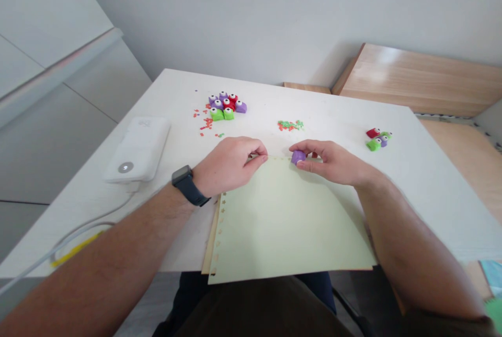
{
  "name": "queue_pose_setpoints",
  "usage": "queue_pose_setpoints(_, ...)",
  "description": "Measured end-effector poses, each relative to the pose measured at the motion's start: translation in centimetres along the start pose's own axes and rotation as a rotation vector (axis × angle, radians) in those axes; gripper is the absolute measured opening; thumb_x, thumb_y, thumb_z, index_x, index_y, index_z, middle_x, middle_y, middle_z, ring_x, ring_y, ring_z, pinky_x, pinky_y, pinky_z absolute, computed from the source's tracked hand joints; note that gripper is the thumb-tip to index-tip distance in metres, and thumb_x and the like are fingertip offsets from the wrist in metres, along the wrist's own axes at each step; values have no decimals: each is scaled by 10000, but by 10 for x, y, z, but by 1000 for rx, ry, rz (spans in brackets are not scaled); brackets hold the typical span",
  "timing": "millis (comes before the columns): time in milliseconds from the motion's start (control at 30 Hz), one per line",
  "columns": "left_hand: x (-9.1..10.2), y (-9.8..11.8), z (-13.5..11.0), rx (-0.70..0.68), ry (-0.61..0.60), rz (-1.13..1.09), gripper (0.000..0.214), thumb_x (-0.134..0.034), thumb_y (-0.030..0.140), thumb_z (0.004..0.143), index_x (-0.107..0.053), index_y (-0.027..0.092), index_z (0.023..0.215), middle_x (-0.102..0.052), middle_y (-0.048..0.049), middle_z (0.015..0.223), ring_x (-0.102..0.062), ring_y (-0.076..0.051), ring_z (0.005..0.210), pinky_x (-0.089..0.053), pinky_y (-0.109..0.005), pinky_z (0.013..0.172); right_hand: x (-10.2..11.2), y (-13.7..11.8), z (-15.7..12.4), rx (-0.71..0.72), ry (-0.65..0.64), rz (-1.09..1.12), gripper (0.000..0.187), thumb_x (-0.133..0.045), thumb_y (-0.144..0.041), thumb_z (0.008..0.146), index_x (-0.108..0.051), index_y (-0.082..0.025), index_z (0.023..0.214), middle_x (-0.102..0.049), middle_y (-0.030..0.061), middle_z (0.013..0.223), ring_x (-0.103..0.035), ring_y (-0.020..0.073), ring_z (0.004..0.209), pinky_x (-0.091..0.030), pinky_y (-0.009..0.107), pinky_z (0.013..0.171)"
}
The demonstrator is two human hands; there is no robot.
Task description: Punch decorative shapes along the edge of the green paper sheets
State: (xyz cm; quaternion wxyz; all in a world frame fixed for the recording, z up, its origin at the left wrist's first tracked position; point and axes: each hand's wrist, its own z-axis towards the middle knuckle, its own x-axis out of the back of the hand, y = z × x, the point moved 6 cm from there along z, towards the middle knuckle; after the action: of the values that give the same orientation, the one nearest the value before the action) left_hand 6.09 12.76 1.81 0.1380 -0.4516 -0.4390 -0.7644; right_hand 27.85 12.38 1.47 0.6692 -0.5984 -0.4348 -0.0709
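Note:
A sheet of pale green paper [292, 222] lies at the table's front edge, over other sheets whose tan edges show. Small punched shapes run down its left side, and small marks line part of its far edge. My left hand [231, 165], with a dark watch on the wrist, is closed in a pinch at the sheet's far edge. Between the thumb and fingers of my right hand [335, 162] is a small purple craft punch [298, 157]. It sits at the same far edge, to the right of my left hand. How far the paper goes into it is hidden.
Several coloured punches [227, 104] stand at the back left; another group [379, 139] is at the right. Red and green paper bits [290, 125] lie in a pile beyond my hands. A white power bank [137, 151] with a cable [98, 217] is at left.

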Motion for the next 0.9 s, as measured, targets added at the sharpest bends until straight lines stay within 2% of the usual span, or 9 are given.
queue_pose_setpoints(667,-1,0,0,-6,-1,9,202,-552,311,974,-723,212,934,-767,-10,925,-690,-184,844,-463,-310,767,-4,-4,0,48,-51,-17,328,-644,-343,915,-706,-252,1224,-750,46,1164,-663,237,1042,-489,411,988)
queue_pose_setpoints(900,-1,0,0,2,4,4,202,-550,309,970,-725,215,930,-771,-14,929,-695,-188,848,-470,-312,768,-5,-5,0,45,-29,-45,286,-636,-314,914,-703,-248,1184,-751,36,1115,-655,222,988,-495,386,942)
